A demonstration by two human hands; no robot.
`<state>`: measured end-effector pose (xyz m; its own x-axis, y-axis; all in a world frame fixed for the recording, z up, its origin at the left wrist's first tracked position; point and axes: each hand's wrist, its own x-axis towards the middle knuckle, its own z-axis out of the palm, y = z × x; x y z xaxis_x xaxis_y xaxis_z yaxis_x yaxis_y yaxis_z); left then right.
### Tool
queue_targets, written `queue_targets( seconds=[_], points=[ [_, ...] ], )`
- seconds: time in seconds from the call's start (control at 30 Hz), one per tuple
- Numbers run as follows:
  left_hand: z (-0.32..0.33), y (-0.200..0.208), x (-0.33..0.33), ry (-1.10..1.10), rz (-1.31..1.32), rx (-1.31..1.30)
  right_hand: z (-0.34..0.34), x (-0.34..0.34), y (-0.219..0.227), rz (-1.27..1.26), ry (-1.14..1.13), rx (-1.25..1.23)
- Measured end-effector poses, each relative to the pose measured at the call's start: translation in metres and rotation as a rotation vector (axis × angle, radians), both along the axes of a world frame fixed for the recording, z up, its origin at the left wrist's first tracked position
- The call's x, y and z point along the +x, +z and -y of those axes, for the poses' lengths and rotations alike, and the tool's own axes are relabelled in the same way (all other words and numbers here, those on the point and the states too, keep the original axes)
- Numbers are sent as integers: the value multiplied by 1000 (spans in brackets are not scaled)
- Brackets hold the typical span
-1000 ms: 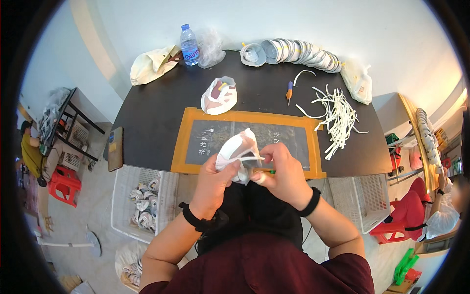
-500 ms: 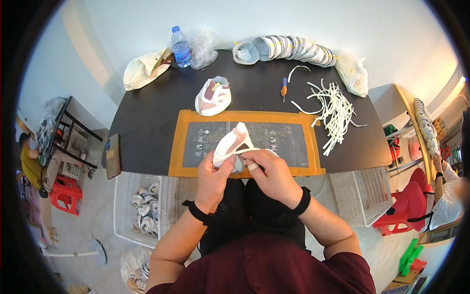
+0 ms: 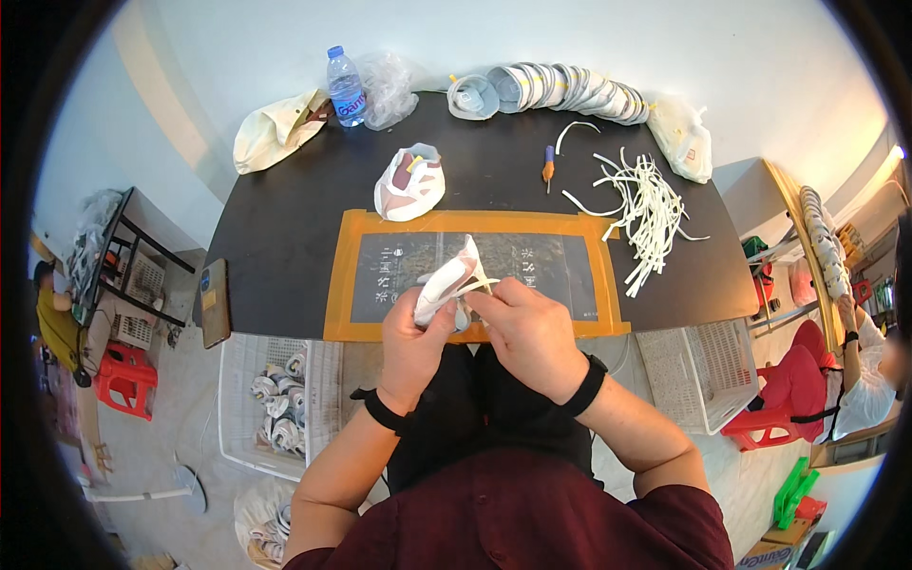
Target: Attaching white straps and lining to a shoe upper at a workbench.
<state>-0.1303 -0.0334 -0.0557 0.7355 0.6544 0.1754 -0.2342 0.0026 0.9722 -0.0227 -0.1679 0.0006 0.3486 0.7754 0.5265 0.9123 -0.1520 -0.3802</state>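
The left hand (image 3: 410,344) is closed around the side of a white and pink shoe upper (image 3: 445,290), with the thumb along its near end. The fingers of the right hand (image 3: 532,337) are narrow, pinching a white strip (image 3: 483,283) at the right side of this upper; whether the right palm hides something more, one cannot tell. The upper is held tilted over the near part of a taped sheet (image 3: 560,271), whose near border runs along the near edge of the black table (image 3: 275,214).

Beyond the far border of the sheet, just left of the middle, stands a second upper (image 3: 410,190). On the right, bare table surface separates the sheet from most of a pile of strips (image 3: 654,228). A small tool (image 3: 548,163) lies far of the sheet, with bare surface around its handle. A phone (image 3: 216,302) rests at the left edge, well apart from both hands. Along the far edge curves a row of nested uppers (image 3: 579,93).
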Motion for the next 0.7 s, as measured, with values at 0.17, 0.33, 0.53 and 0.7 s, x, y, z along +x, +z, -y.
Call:
queue_targets(
  seconds=[0.17, 0.33, 0.53, 0.7],
  points=[
    [2, 8, -1, -41, 28, -38, -7, 11, -8, -174, 48, -14],
    [-3, 0, -5, -98, -37, 2, -20, 21, -32, -204, 25, -300],
    [-22, 3, 3, -15, 99, -393, -15, 24, -21, -272, -53, -156],
    [-22, 4, 4, -34, 84, -385, -23, 15, -9, -325, -20, -60]
  ],
)
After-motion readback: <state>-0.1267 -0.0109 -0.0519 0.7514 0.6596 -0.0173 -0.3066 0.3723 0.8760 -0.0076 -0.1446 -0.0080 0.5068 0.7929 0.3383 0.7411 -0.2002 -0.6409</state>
